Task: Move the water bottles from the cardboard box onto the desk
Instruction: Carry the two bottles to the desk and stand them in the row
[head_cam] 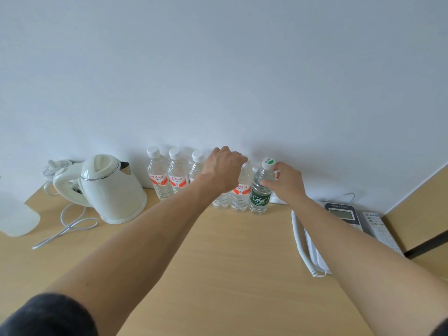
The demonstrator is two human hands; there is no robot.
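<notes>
A row of clear water bottles stands upright on the wooden desk (pixel 218 251) along the white wall. Three red-labelled bottles (pixel 178 177) stand at the left with white caps. My left hand (pixel 223 169) reaches over the top of two more red-labelled bottles (pixel 240 195); its fingers curl round their tops, which are hidden. At the right end a green-labelled bottle (pixel 261 190) stands, and my right hand (pixel 286 181) holds its shoulder with thumb and fingers. No cardboard box is in view.
A white electric kettle (pixel 111 190) with its cord stands at the left, with a translucent container (pixel 17 214) beyond it. A desk phone (pixel 344 215) with coiled cord and a remote control (pixel 378 229) lie at the right. The desk's right edge meets a wooden panel.
</notes>
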